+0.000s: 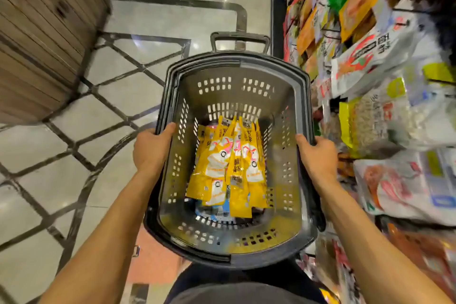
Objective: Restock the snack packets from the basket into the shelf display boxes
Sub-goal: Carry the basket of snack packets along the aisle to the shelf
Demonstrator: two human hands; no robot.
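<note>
— What is the dark grey perforated plastic basket (234, 155) like?
— Hard moulded plastic, smooth, with a dull sheen along its rim.
— And the yellow snack packets (229, 168) inside the basket?
— Thin glossy film, creased and catching light.
— Left of the basket?
— A pale polished stone floor (172, 7), mirror-glossy, with dark inlaid strips; further left of the basket, a brown ribbed wood-look cabinet (42, 39), matt.
— Right of the basket?
— Shiny, crinkled plastic bags on the shelf (370, 57).
</note>
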